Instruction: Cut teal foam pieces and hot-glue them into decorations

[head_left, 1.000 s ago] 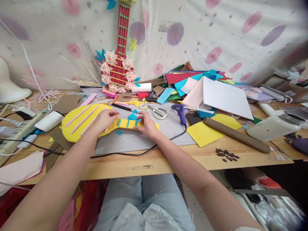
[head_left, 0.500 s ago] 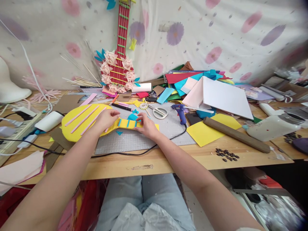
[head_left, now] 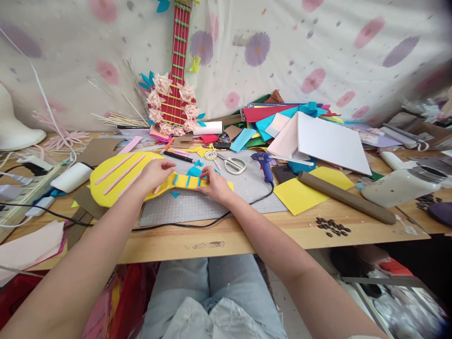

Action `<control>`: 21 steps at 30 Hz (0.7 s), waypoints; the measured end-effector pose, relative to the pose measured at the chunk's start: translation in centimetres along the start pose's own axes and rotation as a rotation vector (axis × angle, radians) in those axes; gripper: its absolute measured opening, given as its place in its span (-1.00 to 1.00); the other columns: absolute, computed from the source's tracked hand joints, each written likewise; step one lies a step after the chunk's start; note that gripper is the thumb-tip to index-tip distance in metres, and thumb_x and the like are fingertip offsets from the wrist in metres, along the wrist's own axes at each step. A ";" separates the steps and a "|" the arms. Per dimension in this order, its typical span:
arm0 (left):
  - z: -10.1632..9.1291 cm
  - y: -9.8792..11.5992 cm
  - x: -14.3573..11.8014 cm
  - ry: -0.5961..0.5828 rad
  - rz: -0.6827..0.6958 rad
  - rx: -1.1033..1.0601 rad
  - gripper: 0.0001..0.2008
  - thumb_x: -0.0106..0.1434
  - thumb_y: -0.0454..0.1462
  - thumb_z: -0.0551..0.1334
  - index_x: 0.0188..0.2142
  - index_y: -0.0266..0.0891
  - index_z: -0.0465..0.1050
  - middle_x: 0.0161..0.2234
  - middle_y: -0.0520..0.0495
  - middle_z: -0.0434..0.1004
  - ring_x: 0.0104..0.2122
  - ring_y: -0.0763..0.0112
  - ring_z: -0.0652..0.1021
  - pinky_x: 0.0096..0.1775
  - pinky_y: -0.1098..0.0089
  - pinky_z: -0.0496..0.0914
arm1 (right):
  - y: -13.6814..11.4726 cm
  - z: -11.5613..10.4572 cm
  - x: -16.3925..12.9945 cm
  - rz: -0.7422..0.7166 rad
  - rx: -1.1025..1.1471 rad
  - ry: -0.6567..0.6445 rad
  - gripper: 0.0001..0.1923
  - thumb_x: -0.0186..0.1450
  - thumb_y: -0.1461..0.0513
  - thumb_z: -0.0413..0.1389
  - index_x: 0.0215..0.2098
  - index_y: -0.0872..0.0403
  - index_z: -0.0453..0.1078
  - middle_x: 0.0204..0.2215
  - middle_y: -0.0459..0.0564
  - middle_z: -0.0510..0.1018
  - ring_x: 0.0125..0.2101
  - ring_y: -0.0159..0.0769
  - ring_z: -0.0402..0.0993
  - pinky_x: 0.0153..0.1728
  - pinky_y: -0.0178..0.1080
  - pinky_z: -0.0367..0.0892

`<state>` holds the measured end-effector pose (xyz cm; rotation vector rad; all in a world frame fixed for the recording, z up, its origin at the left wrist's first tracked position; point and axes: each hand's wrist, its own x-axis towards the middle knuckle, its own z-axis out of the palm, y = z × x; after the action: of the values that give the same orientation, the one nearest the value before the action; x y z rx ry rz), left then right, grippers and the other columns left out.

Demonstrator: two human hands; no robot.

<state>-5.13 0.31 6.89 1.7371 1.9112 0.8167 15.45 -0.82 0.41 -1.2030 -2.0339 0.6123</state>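
A floral cloth (head_left: 318,52) hangs behind a long wooden table (head_left: 226,238) crowded with craft materials, and a grey cutting mat (head_left: 212,202) lies in the middle of it. At the back a red paper guitar (head_left: 175,89) leans upright against the cloth, with a heap of coloured sheets (head_left: 282,120) to its right. Flat on the table, its neck over the mat, lies the yellow foam guitar (head_left: 116,183), with pink strips along its body and small blue bars across its neck. The left hand (head_left: 155,173) presses down where body meets neck, fingers flat rather than closed around anything. The right hand (head_left: 215,184) rests on the neck further along, fingertips pinching or pressing at a blue bar; which of the two cannot be told. The foam looks light, thin and bendy, likely to flop if lifted by the neck alone, so it is best supported under the body. Scissors (head_left: 235,165) and a blue glue gun (head_left: 264,165) lie just beyond
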 end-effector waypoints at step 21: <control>4.3 2.7 -0.4 -0.459 0.552 0.524 -0.47 0.00 -0.08 0.29 -0.03 -0.17 0.37 -0.01 -0.12 0.40 0.06 0.16 0.34 0.06 0.27 0.19 | 5.9 -5.3 1.4 0.406 0.350 0.369 -0.71 0.07 0.15 0.12 -0.27 0.05 0.20 -0.41 -0.09 0.47 -0.40 -0.37 0.40 -0.32 -0.23 0.33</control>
<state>-0.25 0.63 5.51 2.5550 1.4170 0.0279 22.34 3.39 0.26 -1.3983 -1.3219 0.8280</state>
